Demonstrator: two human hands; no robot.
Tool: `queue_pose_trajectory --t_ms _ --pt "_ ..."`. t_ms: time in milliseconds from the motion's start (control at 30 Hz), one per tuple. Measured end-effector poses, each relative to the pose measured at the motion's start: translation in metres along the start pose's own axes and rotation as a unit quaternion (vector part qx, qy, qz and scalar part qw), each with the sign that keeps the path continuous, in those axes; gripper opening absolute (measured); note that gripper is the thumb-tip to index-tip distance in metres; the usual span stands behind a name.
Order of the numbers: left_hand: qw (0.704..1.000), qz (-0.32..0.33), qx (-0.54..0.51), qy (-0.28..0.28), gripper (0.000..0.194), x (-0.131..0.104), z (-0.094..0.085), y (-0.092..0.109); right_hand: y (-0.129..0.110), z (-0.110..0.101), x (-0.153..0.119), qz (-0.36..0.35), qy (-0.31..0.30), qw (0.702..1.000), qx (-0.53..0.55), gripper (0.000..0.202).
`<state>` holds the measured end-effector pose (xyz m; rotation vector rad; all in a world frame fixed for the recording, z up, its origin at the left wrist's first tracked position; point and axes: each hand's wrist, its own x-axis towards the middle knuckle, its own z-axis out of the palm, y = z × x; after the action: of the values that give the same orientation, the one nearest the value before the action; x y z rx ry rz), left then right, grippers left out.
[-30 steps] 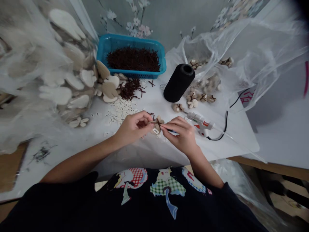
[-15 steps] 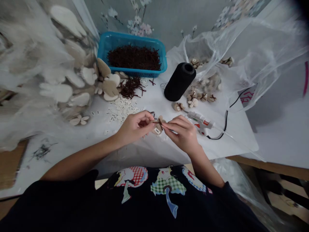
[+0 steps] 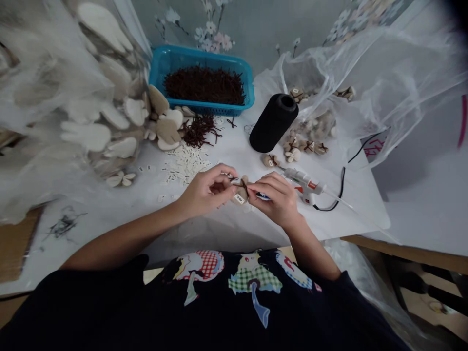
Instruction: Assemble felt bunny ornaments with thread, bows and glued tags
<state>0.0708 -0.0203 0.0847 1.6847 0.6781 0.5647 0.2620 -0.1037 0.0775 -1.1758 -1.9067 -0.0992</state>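
Observation:
Between my hands is a small beige felt piece (image 3: 240, 196) with a white label and a dark brown bow (image 3: 243, 185) across it. My left hand (image 3: 207, 191) is closed, thumb and fingertips pinching at the bow's left side. From the other side my right hand (image 3: 275, 199) pinches the bow's right side. A small blue-and-dark object (image 3: 262, 196) shows between the right hand's fingers; its kind is unclear. Close to the right hand lies a white glue gun (image 3: 303, 181), its nozzle near another beige felt piece (image 3: 270, 160) with a bow.
A blue basket (image 3: 157, 73) of brown bows stands at the back, a loose bow pile (image 3: 199, 130) before it. Small white labels (image 3: 185, 165) lie scattered left. A black thread cone (image 3: 273, 123) leans centrally. Plastic bags of felt pieces flank the table; a black cord (image 3: 342, 180) runs right.
The blue-and-dark object has come into sight between my right hand's fingers. Both hands stay at the bow, with only slight finger movement.

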Motion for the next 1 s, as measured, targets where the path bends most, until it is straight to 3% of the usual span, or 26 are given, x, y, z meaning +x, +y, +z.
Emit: queue_pose_trajectory --t_ms 100,200,533,633,800,900,1000 --pt "0.993 0.075 0.089 0.017 0.025 -0.001 0.000 -0.002 -0.001 0.002 -0.001 0.008 0.019 1.000 0.001 0.022" --pt "0.986 0.108 0.127 0.029 0.018 -0.001 0.000 -0.002 -0.002 0.004 -0.003 0.020 0.038 0.999 0.001 0.023" --pt "0.985 0.149 0.063 0.061 0.013 0.003 -0.001 -0.002 -0.008 0.006 0.001 0.042 0.109 0.993 -0.030 0.020" --pt "0.989 0.130 0.038 0.055 0.014 0.003 0.000 -0.006 -0.008 0.002 0.003 0.043 0.134 0.990 -0.033 0.021" --pt "0.990 0.128 0.005 0.050 0.015 0.002 0.001 -0.013 -0.012 -0.003 0.001 0.115 0.173 0.978 0.023 0.019" --pt "0.987 0.154 0.009 0.045 0.022 0.002 -0.001 -0.016 -0.023 -0.012 0.003 0.159 0.221 0.957 0.097 0.020" --pt "0.978 0.208 0.025 0.023 0.026 0.004 -0.002 -0.017 -0.039 -0.032 0.010 0.160 0.290 0.937 0.109 0.017"
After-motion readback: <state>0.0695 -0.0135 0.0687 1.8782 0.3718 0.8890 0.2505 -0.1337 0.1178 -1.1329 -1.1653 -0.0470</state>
